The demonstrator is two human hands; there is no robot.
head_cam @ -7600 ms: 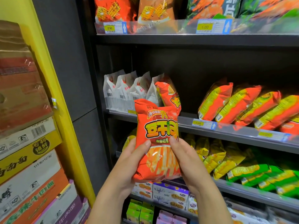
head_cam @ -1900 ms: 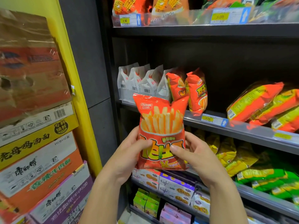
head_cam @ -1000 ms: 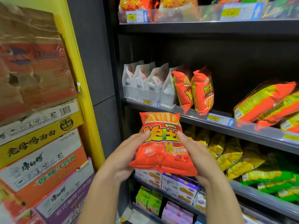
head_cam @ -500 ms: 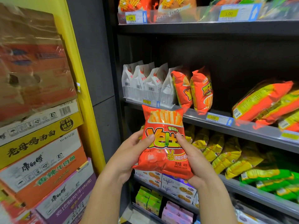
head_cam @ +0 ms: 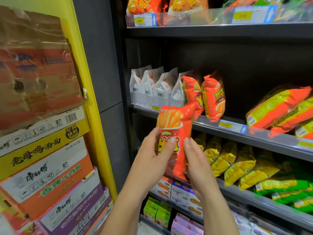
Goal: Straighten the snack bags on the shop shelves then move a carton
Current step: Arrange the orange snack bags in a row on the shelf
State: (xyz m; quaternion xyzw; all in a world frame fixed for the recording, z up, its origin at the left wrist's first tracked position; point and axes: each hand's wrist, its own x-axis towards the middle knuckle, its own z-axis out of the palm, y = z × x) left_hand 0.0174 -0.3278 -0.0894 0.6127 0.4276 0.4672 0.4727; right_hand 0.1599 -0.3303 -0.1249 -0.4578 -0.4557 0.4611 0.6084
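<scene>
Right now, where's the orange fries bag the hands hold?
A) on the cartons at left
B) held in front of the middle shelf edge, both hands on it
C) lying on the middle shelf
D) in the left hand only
B: the fries bag is upright between the left hand and right hand, off the shelf.

My left hand (head_cam: 153, 150) and right hand (head_cam: 196, 160) rise side by side, forearms angled upward, thumbs and fingers pinched closed.
</scene>
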